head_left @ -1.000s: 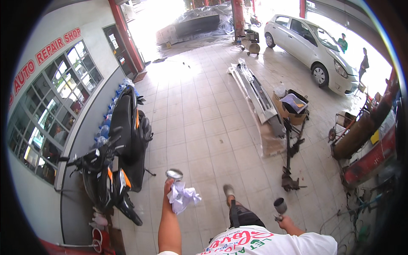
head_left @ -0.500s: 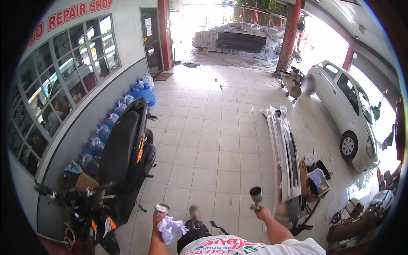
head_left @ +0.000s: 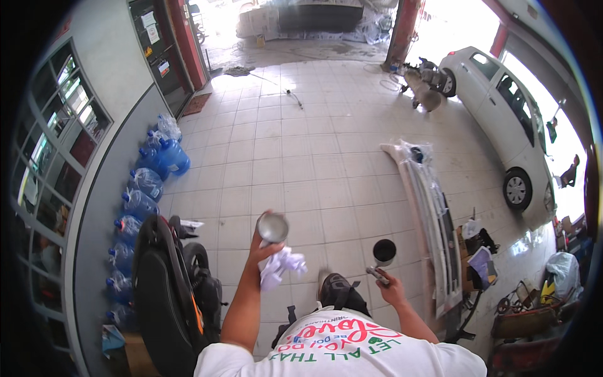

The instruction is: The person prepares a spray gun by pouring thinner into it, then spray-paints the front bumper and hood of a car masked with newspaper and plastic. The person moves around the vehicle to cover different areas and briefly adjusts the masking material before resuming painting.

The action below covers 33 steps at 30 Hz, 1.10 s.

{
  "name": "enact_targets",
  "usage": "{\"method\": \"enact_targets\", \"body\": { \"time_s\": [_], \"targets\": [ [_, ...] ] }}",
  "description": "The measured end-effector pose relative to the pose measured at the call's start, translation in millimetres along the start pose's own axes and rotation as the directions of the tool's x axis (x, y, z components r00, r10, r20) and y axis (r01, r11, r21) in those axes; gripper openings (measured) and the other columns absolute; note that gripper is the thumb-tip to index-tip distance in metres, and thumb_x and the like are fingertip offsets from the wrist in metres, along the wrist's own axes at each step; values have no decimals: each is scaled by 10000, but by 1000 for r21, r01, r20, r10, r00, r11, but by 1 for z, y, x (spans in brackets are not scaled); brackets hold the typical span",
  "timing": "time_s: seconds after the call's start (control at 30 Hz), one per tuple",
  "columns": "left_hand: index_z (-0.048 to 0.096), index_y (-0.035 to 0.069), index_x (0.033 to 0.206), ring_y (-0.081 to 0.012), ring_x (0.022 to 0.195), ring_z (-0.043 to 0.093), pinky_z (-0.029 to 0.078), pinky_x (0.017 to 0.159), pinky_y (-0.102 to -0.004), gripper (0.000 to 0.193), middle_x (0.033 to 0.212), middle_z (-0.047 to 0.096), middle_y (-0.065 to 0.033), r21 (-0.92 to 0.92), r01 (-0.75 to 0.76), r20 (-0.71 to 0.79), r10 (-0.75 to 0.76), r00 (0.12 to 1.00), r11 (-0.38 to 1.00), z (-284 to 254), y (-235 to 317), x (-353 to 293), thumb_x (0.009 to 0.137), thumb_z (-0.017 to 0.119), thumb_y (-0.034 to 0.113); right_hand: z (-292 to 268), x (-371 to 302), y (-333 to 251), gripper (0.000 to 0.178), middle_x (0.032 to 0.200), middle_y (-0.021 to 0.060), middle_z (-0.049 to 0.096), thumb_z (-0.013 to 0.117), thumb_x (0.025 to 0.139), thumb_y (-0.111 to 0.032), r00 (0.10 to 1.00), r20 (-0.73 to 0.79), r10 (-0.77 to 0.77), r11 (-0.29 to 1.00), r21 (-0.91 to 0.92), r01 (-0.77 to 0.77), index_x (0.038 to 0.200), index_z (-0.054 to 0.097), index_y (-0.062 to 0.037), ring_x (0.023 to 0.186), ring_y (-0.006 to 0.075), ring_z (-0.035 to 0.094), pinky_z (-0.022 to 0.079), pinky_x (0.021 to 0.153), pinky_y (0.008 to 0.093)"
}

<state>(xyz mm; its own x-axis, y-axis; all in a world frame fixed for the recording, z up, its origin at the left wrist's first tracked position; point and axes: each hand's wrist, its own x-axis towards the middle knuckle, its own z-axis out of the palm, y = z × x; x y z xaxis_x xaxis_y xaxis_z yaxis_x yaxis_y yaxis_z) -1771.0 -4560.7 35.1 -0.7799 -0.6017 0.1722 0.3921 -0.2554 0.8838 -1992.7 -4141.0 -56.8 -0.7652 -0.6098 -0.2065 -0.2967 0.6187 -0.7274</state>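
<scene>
Can and crumpled white wad are both in the left grip, whose fingers curl closed around the can; the can's round end faces up, and the wad bunches against its near side. Whether the wad is cloth or paper, I cannot tell. To the right, well apart from the can, the right grip is closed on the handle of a spray gun, its dark cup on the far side of the fingers. Both things are held above the tiled floor.

At near left stands a motorbike, with blue bottles in a row along the wall beyond it. On the right, long plastic-wrapped panels lie on the floor, a purple tray just beside them. A white car is at far right, near a compressor.
</scene>
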Motion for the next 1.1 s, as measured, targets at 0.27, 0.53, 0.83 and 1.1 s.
{"method": "enact_targets", "body": {
  "time_s": [0.27,0.53,0.83,1.1],
  "targets": [
    [298,49,1556,-228,1283,550,464,1047,-367,975,1498,501,-179,184,-171,26,169,985,968,-109,7,387,724,805,46,58,380,-172,447,1030,167,742,743,888,-148,968,-64,-241,969,-62,237,1328,691,-210,947,400,702,560,796,430],
    [360,-1,1528,-188,1203,572,466,1030,-345,951,1324,573,-92,374,-46,-233,141,962,926,-278,57,634,739,873,135,119,818,-449,235,935,107,704,745,782,-65,679,105,-726,670,-116,734,1011,728,-117,868,360,680,552,729,462],
    [354,15,1543,-183,1176,590,471,1021,-337,908,1262,621,-94,347,-3,-259,99,961,938,-533,43,1005,796,857,133,246,1159,-672,422,1030,81,724,704,895,-79,790,132,-599,801,102,591,1302,686,-191,819,275,713,567,709,395],
    [386,58,1491,-204,836,657,543,708,-338,905,1336,543,-146,694,-132,85,101,991,707,-589,34,1400,725,866,96,306,1433,-799,694,1075,69,713,837,864,-202,988,149,35,708,695,-130,1464,526,-43,953,135,673,565,791,309]
  ]
}}
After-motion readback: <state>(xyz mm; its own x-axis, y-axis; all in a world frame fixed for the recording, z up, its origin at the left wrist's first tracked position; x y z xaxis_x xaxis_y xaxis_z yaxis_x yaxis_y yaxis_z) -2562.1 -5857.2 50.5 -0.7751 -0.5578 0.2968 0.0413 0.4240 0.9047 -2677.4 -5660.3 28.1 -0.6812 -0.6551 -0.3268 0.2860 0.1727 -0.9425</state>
